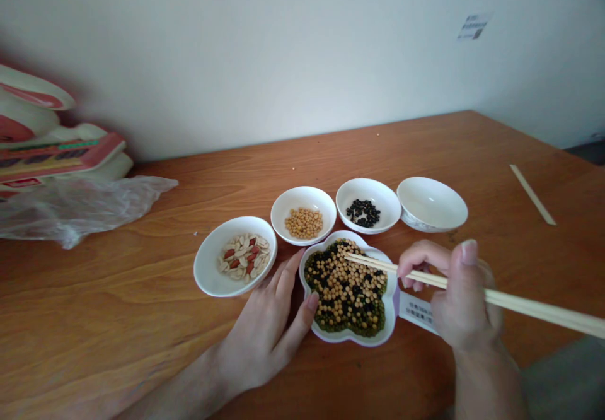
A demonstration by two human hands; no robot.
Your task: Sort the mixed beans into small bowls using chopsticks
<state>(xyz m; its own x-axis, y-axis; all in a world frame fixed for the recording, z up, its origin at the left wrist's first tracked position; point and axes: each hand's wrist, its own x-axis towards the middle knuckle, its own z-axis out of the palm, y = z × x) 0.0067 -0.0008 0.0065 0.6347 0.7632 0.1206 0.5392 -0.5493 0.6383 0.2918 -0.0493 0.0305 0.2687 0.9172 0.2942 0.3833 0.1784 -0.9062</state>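
Pale wall [283,48] (softly lit) behind wooden table [94,319]

Place: an indoor room, home or office, I cannot tell which | before me: wooden worktop [118,281] against a pale wall [283,60] | homely: pink-and-cream toy [61,149] at my far left, white bowls [208,262], some holding beans [305,223], close to me | office-like: printed label [472,27] on the wall, printed card [418,311] at my right

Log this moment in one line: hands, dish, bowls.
left hand: against scalloped dish | right hand: holding chopsticks, tips at mixed beans | beyond dish: yellow-bean bowl, black-bean bowl
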